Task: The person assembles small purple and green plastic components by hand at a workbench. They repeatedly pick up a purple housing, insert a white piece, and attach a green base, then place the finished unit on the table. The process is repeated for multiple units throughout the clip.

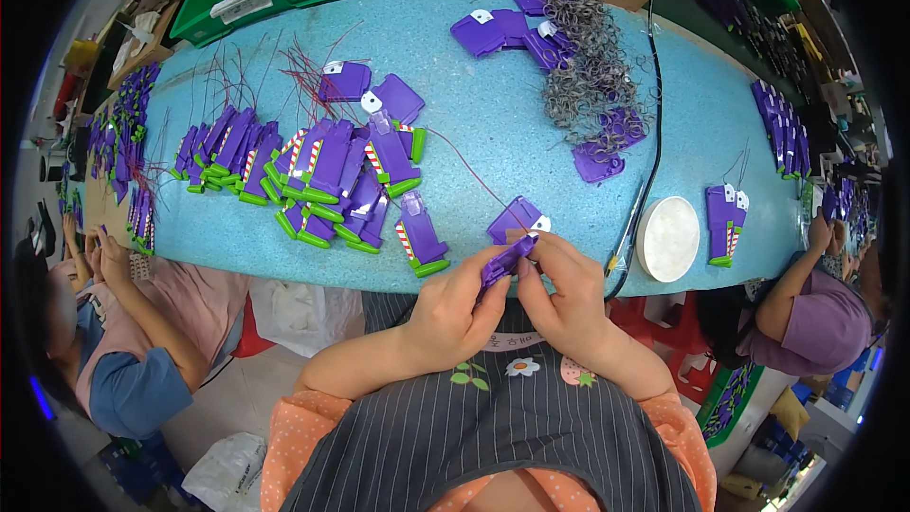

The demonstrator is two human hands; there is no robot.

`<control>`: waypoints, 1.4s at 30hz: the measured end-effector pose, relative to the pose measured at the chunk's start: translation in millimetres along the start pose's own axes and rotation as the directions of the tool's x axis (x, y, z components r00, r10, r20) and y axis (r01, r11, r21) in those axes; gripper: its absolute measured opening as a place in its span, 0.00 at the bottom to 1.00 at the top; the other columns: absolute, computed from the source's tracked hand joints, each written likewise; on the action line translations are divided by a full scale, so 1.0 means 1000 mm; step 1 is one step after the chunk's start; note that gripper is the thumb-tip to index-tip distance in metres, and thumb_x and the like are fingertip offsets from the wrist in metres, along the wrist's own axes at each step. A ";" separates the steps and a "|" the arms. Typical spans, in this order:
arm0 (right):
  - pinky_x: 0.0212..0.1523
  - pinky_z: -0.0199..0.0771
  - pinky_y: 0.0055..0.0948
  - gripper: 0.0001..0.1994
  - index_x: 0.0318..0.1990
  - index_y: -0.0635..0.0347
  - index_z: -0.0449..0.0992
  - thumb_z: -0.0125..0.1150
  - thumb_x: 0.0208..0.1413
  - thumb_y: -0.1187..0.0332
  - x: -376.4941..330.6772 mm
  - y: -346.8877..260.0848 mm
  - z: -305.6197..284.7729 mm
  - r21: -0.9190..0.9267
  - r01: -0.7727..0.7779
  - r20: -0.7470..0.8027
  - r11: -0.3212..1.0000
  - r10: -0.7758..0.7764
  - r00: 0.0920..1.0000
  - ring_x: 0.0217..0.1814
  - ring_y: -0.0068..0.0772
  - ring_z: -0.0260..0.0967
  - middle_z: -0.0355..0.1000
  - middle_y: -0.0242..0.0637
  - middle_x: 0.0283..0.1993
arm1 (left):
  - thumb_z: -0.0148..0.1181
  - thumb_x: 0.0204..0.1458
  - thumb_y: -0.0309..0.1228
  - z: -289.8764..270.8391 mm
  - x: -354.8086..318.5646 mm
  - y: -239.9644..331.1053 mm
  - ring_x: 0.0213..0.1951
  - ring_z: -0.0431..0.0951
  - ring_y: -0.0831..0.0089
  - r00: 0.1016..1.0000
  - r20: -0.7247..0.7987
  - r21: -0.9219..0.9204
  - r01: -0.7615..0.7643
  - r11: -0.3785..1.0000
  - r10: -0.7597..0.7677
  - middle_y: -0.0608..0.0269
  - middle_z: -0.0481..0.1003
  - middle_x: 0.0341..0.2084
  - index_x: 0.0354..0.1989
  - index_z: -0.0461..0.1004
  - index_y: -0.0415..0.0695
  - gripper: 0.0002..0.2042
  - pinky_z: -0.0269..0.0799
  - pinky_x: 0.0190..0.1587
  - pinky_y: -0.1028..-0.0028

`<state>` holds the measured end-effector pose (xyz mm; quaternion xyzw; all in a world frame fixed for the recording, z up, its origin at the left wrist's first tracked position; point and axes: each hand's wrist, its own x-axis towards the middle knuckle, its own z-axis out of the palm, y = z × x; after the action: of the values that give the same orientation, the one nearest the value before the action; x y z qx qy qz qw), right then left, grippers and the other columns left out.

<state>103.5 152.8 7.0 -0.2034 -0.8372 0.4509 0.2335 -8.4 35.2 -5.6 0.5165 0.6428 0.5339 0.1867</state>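
Above the near edge of the table, my left hand [455,308] pinches a small purple plastic piece [502,264] between thumb and fingers. My right hand [564,299] closes on its right end; whether a wire is also between those fingertips is hidden. A thin red wire [464,159] curves down toward the hands from the upper left. Just beyond my fingers lies a flat purple plastic part with a white corner [517,220]. To the left rests a purple part with a green foot and a red-striped strip [420,235].
Piles of purple-and-green parts [318,171] cover the left of the blue table [493,76]. A tangle of grey wires [588,66] lies at the back right. A round white dish [667,239] and tweezers [626,228] sit near a black cable [654,133]. Co-workers sit either side.
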 end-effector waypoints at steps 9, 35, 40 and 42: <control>0.25 0.65 0.23 0.07 0.29 0.70 0.75 0.57 0.51 0.74 0.008 0.005 -0.046 0.249 -0.421 0.361 0.872 0.319 0.876 0.26 0.21 0.66 0.71 0.38 0.25 | 0.46 0.57 0.21 -0.018 0.006 0.003 0.36 0.77 0.75 0.814 0.470 -0.309 0.514 0.800 -0.342 0.57 0.75 0.36 0.47 0.66 0.32 0.11 0.72 0.39 0.76; 0.25 0.66 0.25 0.03 0.28 0.65 0.76 0.61 0.47 0.74 0.064 0.045 -0.064 -0.302 -0.116 -0.276 0.946 0.030 0.961 0.22 0.29 0.69 0.71 0.39 0.23 | 0.43 0.60 0.25 -0.026 -0.016 -0.007 0.45 0.75 0.65 0.825 0.264 -0.730 0.509 0.456 -0.499 0.51 0.71 0.46 0.56 0.57 0.38 0.16 0.71 0.47 0.68; 0.24 0.64 0.24 0.02 0.29 0.65 0.75 0.61 0.46 0.77 0.046 0.042 -0.065 -0.192 -0.120 -0.298 0.974 0.059 0.953 0.23 0.27 0.67 0.71 0.37 0.25 | 0.43 0.60 0.25 -0.026 -0.014 -0.011 0.45 0.75 0.64 0.851 0.208 -0.758 0.452 0.470 -0.483 0.50 0.70 0.46 0.56 0.57 0.38 0.16 0.72 0.47 0.68; 0.23 0.64 0.24 0.03 0.28 0.64 0.74 0.62 0.46 0.77 0.038 0.041 -0.062 -0.261 -0.066 -0.218 0.963 0.007 0.976 0.22 0.26 0.66 0.70 0.36 0.25 | 0.43 0.60 0.25 -0.025 -0.011 -0.010 0.46 0.75 0.64 0.854 0.201 -0.761 0.445 0.473 -0.480 0.50 0.70 0.47 0.56 0.57 0.38 0.16 0.72 0.47 0.68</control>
<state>114.1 235.3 10.6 -0.2960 -0.8560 0.3137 0.2849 -28.4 14.1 -8.9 0.1774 0.4612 0.6991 0.5167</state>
